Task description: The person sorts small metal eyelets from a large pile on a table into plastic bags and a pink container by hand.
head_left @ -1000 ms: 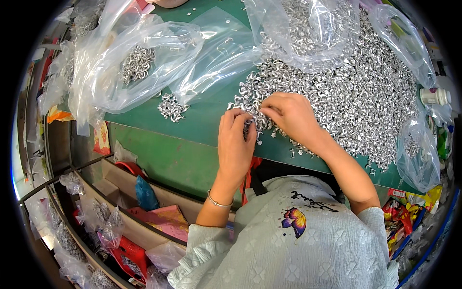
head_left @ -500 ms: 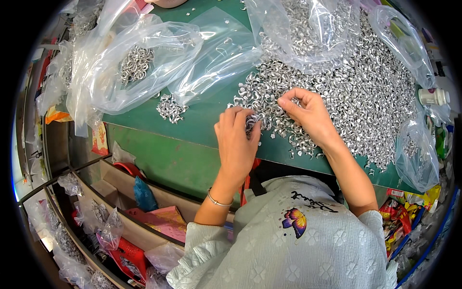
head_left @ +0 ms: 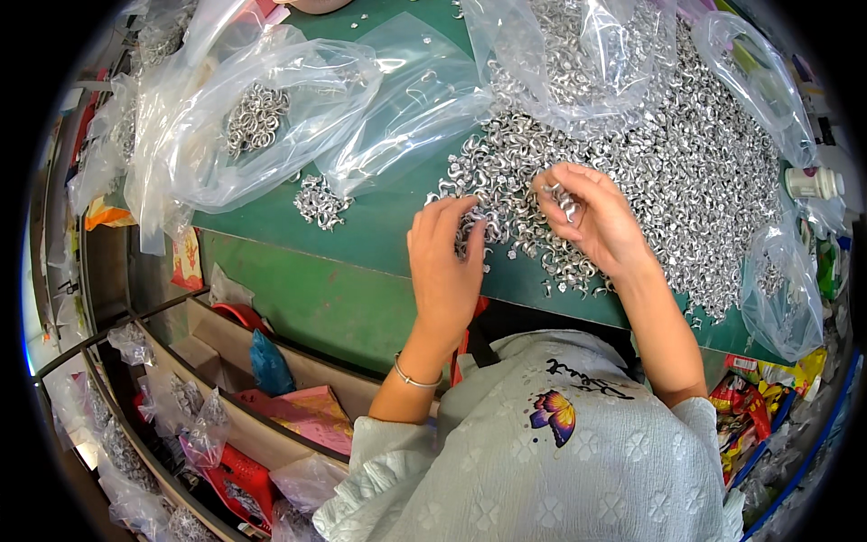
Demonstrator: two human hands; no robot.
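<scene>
A broad heap of small silvery curved metal pieces, like open rings (head_left: pixel 704 181), covers the right side of the green table (head_left: pixel 388 248). My right hand (head_left: pixel 596 217) is raised at the near part of the heap, fingers curled around a few of these pieces (head_left: pixel 564 202). Beside the heap's left edge, my left hand (head_left: pixel 442 257) rests low with its fingers bent and the thumb apart. Pieces lie in the gap between that thumb and the fingers, and its fingertips touch the heap. A small separate pile of metal pieces (head_left: pixel 321 201) lies farther left.
Clear plastic bags (head_left: pixel 262 172) spread over the left of the table, one with metal rings inside (head_left: pixel 257 119). Another large bag (head_left: pixel 578 81) lies on the heap. A white bottle (head_left: pixel 813 182) stands at the right edge. Drawers with bags and a red basket (head_left: pixel 242 483) are at lower left.
My right hand has shifted slightly right and turned, so that metal pieces now show in its fingers. My left hand has barely moved.
</scene>
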